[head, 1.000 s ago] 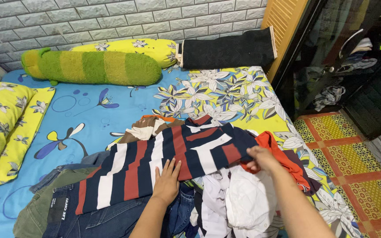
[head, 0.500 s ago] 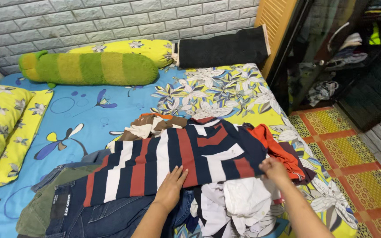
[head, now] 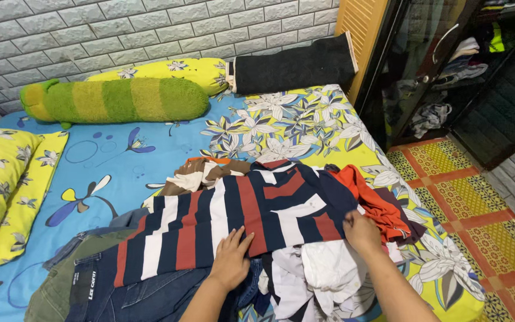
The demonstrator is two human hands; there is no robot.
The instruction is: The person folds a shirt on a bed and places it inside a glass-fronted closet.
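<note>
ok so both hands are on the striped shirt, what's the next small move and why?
Probably smooth the right end flat. The left hand lies palm-down on the lower edge of the striped shirt, and the right hand rests on its right end, where the cloth bunches over the orange garment and white clothes. The rest lies fairly flat across the jeans.

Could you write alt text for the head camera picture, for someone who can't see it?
A person's left hand presses flat on a navy, red and white striped shirt spread over a clothes pile, while the right hand touches the shirt's right edge. The pile lies on a floral bed sheet, with a green striped bolster behind.
</note>
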